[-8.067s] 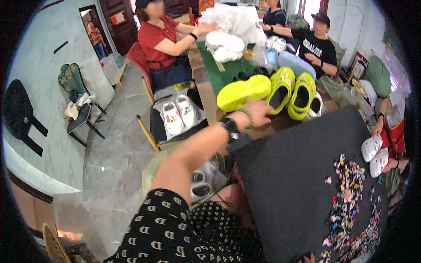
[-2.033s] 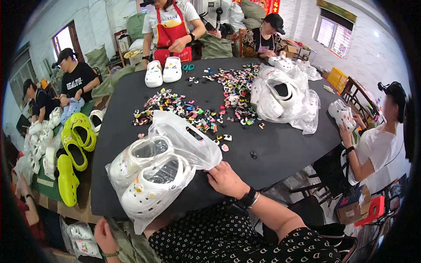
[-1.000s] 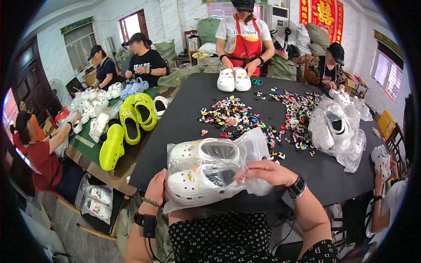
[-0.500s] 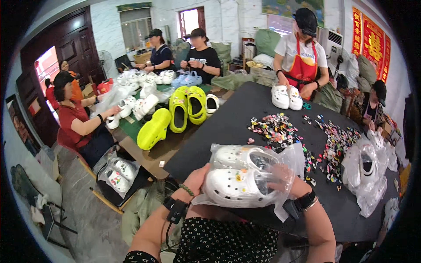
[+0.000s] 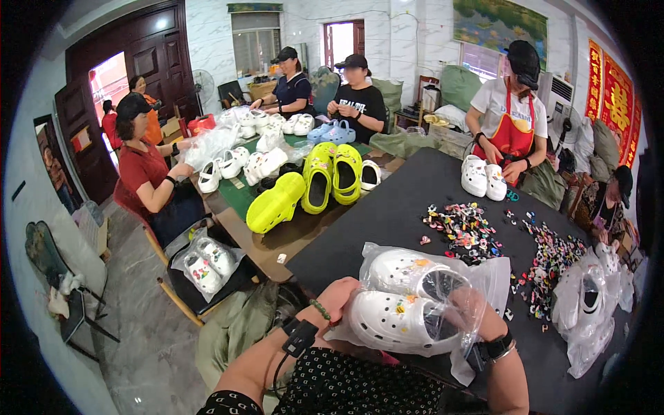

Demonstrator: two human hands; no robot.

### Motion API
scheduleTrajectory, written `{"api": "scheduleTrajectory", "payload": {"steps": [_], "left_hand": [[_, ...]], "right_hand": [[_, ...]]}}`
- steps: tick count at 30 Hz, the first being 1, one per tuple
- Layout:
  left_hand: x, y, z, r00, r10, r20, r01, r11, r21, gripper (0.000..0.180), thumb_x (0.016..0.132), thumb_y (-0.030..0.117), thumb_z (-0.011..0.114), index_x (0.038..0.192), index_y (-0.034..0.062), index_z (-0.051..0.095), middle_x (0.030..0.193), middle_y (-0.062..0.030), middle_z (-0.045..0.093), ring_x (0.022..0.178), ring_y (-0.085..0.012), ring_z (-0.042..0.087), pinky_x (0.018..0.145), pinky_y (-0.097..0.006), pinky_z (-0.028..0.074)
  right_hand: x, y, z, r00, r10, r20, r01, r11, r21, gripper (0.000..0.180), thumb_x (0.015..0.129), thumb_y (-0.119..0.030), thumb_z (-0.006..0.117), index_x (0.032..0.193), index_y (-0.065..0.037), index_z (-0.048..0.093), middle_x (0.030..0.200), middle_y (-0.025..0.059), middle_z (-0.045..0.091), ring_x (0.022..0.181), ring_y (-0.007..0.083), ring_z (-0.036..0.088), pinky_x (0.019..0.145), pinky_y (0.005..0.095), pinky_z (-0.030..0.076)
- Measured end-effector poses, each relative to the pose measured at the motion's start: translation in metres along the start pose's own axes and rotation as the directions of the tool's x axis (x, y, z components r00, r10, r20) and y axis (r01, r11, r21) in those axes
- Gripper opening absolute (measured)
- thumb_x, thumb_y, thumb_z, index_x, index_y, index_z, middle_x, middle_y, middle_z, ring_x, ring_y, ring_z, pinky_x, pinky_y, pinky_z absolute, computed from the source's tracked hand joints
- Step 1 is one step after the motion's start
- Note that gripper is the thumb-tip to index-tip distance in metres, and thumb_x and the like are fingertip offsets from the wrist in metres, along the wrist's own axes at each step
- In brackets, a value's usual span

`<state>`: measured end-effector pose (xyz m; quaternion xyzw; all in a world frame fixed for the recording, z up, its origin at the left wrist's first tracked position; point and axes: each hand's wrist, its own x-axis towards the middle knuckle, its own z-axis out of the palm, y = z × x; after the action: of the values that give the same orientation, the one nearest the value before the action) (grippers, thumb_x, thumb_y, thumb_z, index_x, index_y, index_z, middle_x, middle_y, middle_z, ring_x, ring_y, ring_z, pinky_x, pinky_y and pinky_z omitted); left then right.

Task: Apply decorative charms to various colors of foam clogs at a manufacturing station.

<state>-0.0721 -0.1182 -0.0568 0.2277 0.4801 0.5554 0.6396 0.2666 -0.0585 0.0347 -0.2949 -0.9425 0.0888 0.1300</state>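
White clogs in a clear bag, held at the near edge of the black bench.

Left hand closes its grip on the bag's left end, fingers curled around the plastic beside the toe of the nearer clog. Between both hands sits the clear plastic bag, two white clogs side by side inside, the farther clog just behind. Right hand is inside or behind the bag's open end, gripping the plastic at the heels. Beyond lie scattered colourful charms on the bench.
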Motion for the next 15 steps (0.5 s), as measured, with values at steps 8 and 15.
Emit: {"api": "scheduleTrajectory", "payload": {"steps": [8,15], "left_hand": [[-0.019,0.0,0.026,0.975,-0.118,0.189,0.136,0.987,-0.083,0.052,0.097,0.039,0.057,0.129,-0.0026,0.053,0.117,-0.0136,0.066,0.097,-0.0214,0.068,0.088,-0.037,0.055],[-0.022,-0.006,0.022,0.999,0.02,-0.033,-0.017,0.997,0.072,0.043,0.094,0.029,0.063,0.117,-0.0065,0.059,0.104,-0.0099,0.067,0.082,-0.0152,0.065,0.073,-0.03,0.053]], "right_hand": [[0.005,0.013,0.019,0.994,0.108,-0.032,-0.101,0.98,0.17,0.063,0.067,-0.024,0.084,0.122,-0.005,0.061,0.127,0.0187,0.058,0.115,0.0351,0.057,0.1,0.0428,0.045],[-0.018,0.029,0.043,0.966,-0.08,-0.246,0.05,0.991,-0.125,0.039,0.066,-0.018,0.073,0.102,-0.006,0.067,0.106,0.0144,0.064,0.091,0.0374,0.061,0.087,0.0456,0.049]]}}
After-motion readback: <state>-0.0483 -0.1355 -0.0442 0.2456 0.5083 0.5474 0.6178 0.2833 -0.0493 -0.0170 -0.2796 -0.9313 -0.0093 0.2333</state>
